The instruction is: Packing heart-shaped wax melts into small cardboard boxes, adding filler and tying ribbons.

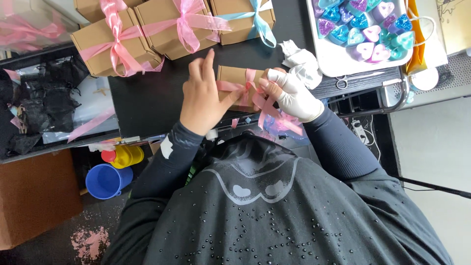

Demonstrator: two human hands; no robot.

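Observation:
A small brown cardboard box (231,75) lies on the black table (147,98) near its front edge, wrapped with a pink ribbon (267,105). My bare left hand (202,95) rests against the box's left side, thumb pinching the ribbon where it crosses the box. My right hand (294,95), in a white glove, grips the ribbon at the box's right side; loose pink ends hang below it over the table edge.
Three finished boxes stand at the back: two with pink bows (115,41) (176,24), one with a blue bow (245,17). A white tray (338,59) of coloured heart pieces sits at the right, scissors (360,77) below it, crumpled white cloth (301,61) beside the box. Cups (108,179) stand on the floor at left.

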